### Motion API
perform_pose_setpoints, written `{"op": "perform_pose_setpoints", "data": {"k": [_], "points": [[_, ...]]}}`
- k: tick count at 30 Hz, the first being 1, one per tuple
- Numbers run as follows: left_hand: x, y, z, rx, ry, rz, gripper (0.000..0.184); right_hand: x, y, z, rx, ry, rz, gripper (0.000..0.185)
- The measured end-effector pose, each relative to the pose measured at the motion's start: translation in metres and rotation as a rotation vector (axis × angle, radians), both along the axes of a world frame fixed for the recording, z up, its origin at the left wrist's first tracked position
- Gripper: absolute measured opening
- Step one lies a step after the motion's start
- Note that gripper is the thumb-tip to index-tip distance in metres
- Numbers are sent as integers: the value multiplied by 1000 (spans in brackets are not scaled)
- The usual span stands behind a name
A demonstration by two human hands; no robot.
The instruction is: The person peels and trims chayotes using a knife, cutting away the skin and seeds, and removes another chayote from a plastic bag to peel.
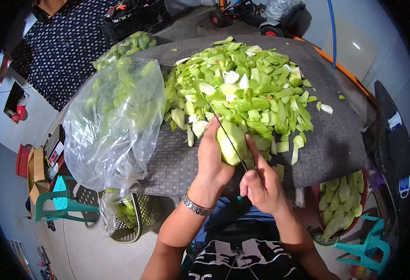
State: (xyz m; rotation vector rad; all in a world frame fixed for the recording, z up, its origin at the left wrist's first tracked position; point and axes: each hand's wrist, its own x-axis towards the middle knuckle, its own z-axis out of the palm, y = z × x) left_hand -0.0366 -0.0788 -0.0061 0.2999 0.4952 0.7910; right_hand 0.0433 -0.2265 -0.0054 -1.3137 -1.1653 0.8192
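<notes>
My left hand (210,161) is wrapped round a peeled, pale-green fruit (229,142) that looks like a green mango. Its fingers are partly hidden behind the fruit. A long, thin knife (219,122) lies across the front of the fruit, its blade pointing up and away to the left. The handle end of the knife is in my right hand (264,189), closed and close beside the fruit. Just beyond both hands spreads a big heap of green peelings and cut pieces (256,100), with some white bits among them.
A tied clear plastic bag (114,126) of green fruit lies on the dark woven tabletop (326,144), left of the heap. Below the table's right edge stands a basin of peeled fruit (342,200). A slotted basket (144,214) is at lower left, near a teal chair (55,205).
</notes>
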Motion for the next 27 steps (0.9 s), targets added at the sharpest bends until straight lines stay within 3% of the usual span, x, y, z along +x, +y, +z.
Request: {"op": "perform_pose_setpoints", "data": {"k": [11,23,27], "points": [[-6,-11,14,35,17,72,24,-7,4,-3,-5,11,7,90],[-9,-28,10,222,82,140,45,-5,-3,3,-47,75,24,86],[-12,-38,24,318,8,154,70,-3,-5,10,-69,101,47,81]]}}
